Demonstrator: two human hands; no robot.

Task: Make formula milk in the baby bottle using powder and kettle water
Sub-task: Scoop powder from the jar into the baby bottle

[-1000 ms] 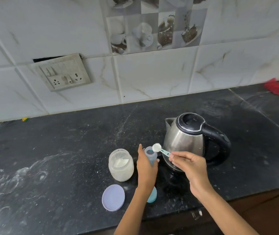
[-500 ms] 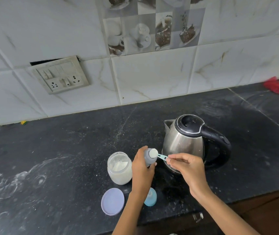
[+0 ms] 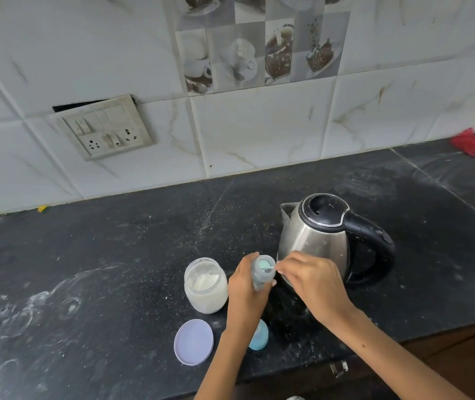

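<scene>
Head view, left hand point(image 3: 246, 290) gripping baby bottle point(image 3: 262, 272), right hand point(image 3: 311, 280) pinching scoop point(image 3: 268, 267) over its mouth, powder jar point(image 3: 206, 285) just left, kettle point(image 3: 317, 241) close behind, lid point(image 3: 193, 341) and blue cap point(image 3: 259, 336) near counter point(image 3: 115, 255) edge.

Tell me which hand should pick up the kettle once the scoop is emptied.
Probably the right hand. It is beside the kettle, on the handle's side, and holds only the small scoop. The left hand grips the bottle and should keep steadying it.

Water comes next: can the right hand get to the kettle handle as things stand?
Probably yes, once it sets down the scoop it pinches. The kettle handle faces right, just beyond the right hand, with nothing between.
</scene>
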